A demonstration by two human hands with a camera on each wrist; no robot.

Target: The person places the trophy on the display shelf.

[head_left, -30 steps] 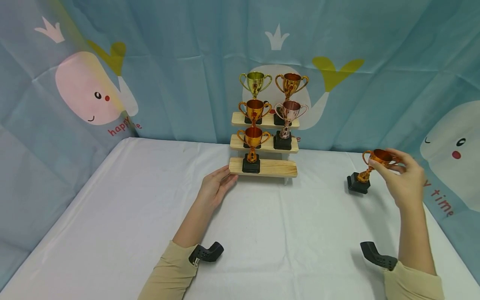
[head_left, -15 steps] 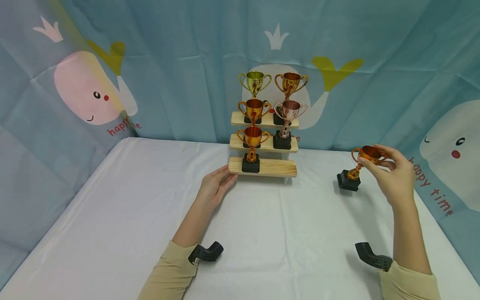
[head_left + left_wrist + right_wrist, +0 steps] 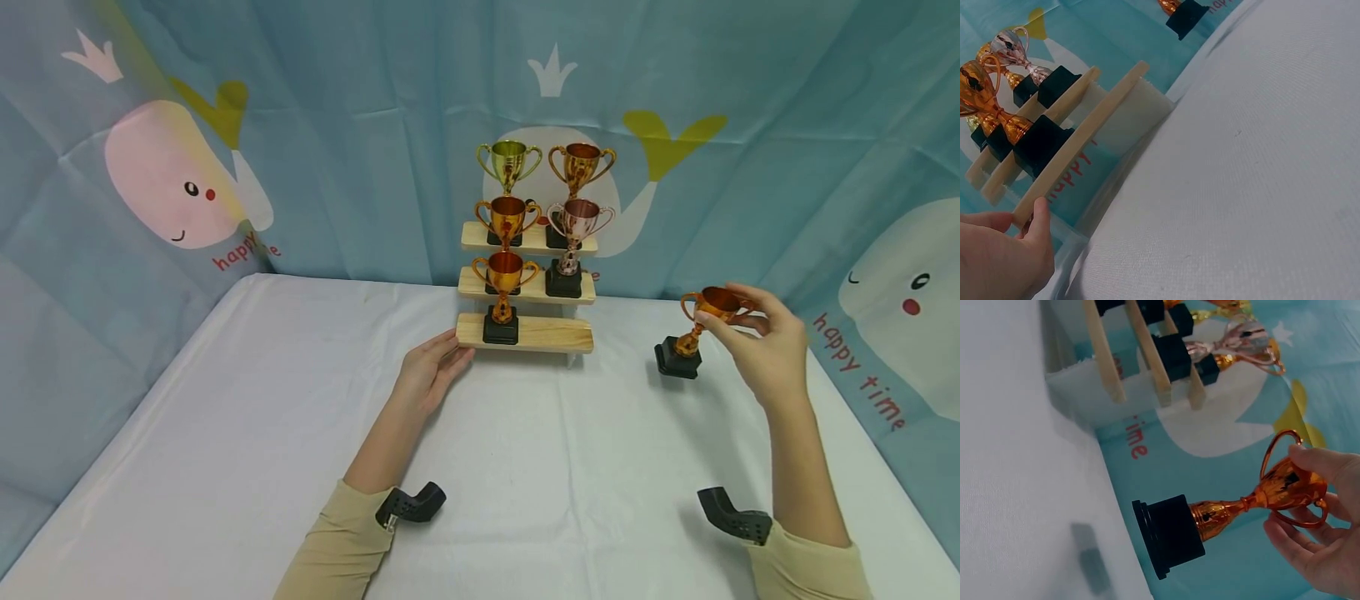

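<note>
My right hand (image 3: 767, 350) grips a small bronze-orange trophy cup (image 3: 1288, 484) by its bowl and handle. The trophy tilts, its black base (image 3: 678, 357) above the white table at the right. At the left end of the three-tier wooden display stand (image 3: 558, 335), my left hand (image 3: 429, 377) pinches the bottom board, as the left wrist view shows. An orange trophy (image 3: 502, 283) stands on the left of that board. The middle tier bears another orange trophy (image 3: 508, 218) and a rose-pink one (image 3: 577, 225). A gold-green trophy (image 3: 509, 162) and an orange-gold one (image 3: 581, 167) stand on top.
A blue curtain (image 3: 337, 167) with printed whales hangs behind and beside the table. The white tablecloth (image 3: 510, 467) stretches in front of the stand. White supports (image 3: 1135, 112) hold the stand's boards.
My right hand has carried the orange trophy leftward and slightly up, nearer the stand. My left hand stays at the bottom board's end, and the trophies on the stand keep their places.
</note>
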